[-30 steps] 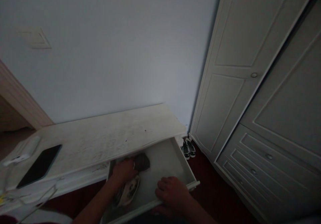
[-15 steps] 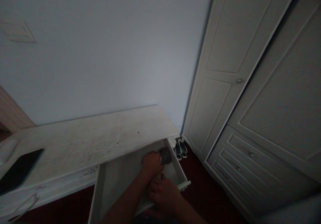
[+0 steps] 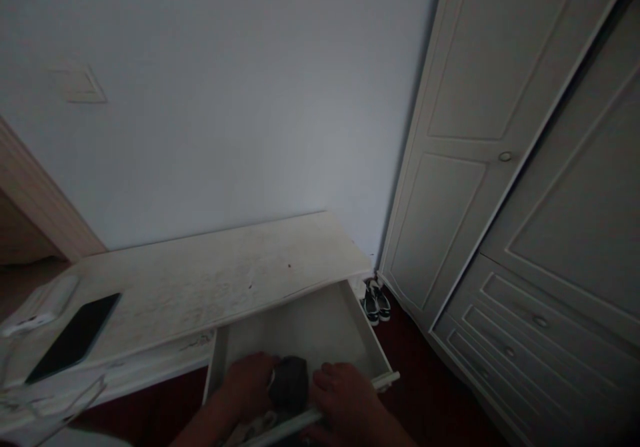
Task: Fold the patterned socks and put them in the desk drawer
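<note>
Inside the pulled-out white drawer [image 3: 320, 323], near its front, my left hand [image 3: 253, 380] closes around a dark grey, rolled-up cloth bundle [image 3: 290, 383]. The picture is dim, so its exact kind does not show. My right hand [image 3: 345, 397] is just to the right of the bundle, over the drawer's front board, with its fingers curled. What those fingers hold, if anything, is hidden. Some small pale items [image 3: 260, 423] lie under my left hand by the front board, too dark to name.
The drawer belongs to a long white cabinet [image 3: 240, 267] against the wall. On its left end lie a dark flat tablet-like slab [image 3: 75, 337] and a white box-shaped device [image 3: 45, 303]. Dark shoes [image 3: 376, 301] stand on the red floor, beside a white wardrobe [image 3: 450, 200].
My left hand has drawn the grey bundle from the drawer's right back corner toward its front. My right hand stays near the front board. The view has shifted slightly left.
</note>
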`<state>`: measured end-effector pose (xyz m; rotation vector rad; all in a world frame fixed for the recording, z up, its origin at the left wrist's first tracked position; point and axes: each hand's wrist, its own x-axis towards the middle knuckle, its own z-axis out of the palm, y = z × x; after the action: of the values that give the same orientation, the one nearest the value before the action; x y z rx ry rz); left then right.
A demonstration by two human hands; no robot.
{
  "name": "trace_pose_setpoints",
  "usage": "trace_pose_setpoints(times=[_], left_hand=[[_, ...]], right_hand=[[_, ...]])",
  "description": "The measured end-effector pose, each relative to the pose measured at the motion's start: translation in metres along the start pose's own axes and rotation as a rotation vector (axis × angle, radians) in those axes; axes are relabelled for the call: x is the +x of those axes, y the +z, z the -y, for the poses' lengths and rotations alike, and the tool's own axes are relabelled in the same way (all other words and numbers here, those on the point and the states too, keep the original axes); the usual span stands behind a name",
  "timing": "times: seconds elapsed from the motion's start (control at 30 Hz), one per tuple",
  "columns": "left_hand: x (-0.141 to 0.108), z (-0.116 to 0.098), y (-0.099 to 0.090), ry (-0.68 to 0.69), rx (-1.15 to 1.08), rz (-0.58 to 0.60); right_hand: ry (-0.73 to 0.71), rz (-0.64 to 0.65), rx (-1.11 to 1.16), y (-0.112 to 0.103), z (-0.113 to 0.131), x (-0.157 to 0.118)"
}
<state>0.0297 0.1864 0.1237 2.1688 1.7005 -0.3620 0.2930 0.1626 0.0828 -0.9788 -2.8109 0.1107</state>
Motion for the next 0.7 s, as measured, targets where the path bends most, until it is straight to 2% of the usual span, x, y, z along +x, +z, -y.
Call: trace_pose_setpoints(times=[0.07,0.17,0.3,0.43,0.57,0.7], left_hand=[[0.0,0.01,-0.002,-0.11,0.022,-0.026],[0.006,0.011,-0.013,-0.201,0.045,-0.068],[0.026,0.003,-0.032,-0.188,0.05,-0.092],[0.056,-0.008,-0.051,-0.136,0.038,-0.142],[0.086,-0.043,-0.061,-0.11,0.028,-0.241],[0.1,-0.095,-0.052,-0.083,0.018,-0.285]], right_hand=[[0.008,0.017,-0.006,-0.001,0.001,0.001],[0.003,0.035,0.006,-0.006,0.002,0.002],[0.003,0.04,0.014,-0.01,0.004,0.004],[-0.009,0.029,-0.014,-0.009,0.004,0.005],[-0.024,0.028,-0.039,-0.005,0.001,0.007],[-0.024,0.061,-0.051,-0.001,-0.002,0.008]])
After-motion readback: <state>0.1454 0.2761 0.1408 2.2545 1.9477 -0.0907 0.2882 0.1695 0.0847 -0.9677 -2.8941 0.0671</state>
